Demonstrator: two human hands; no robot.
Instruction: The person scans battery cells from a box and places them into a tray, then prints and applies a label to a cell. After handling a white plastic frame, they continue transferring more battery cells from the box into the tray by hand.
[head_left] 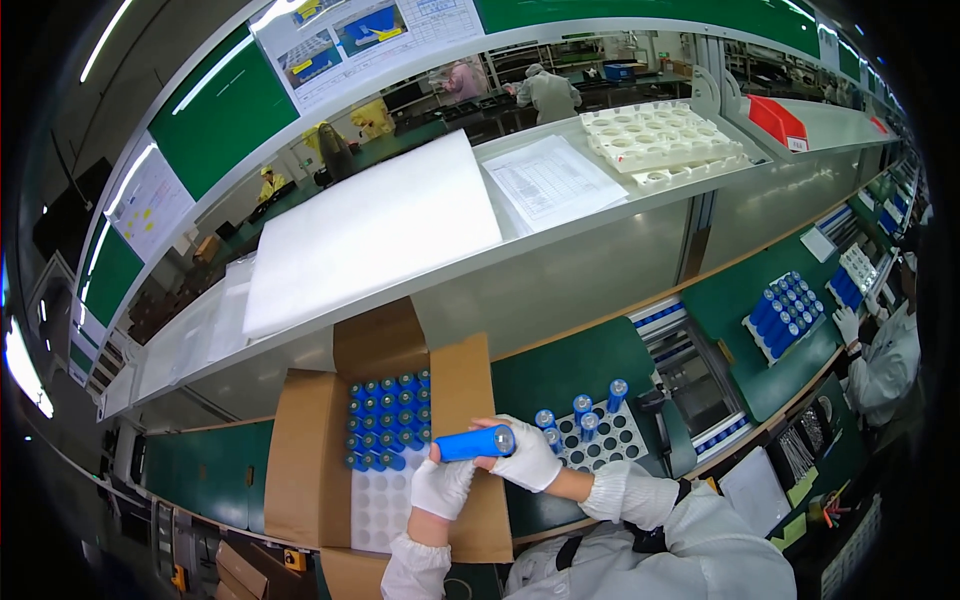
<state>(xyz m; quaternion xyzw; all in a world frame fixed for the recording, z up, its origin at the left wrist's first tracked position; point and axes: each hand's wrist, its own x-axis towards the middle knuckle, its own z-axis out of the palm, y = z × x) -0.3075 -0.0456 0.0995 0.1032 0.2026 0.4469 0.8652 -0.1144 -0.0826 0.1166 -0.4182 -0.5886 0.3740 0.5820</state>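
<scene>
A blue cylindrical battery cell [468,444] lies almost level between my hands, its silver end toward the right. My right hand [528,462], in a white fingerless glove, grips the cell near that end. At the other end, my left hand [441,487], gloved the same way, closes on it from below. Under and beside my left hand is an open cardboard box [297,450] with rows of upright blue cells [388,410] in a white foam tray [375,505]. To the right of my right hand, a white holder with round holes [617,447] carries several upright cells [583,405].
A roller conveyor [690,365] runs right of the holder. Beyond it stands another filled cell tray [785,315], near a co-worker's gloved hand [846,324]. Overhead, a shelf bears a white foam sheet [375,235], papers [555,180] and white plastic holders [660,140].
</scene>
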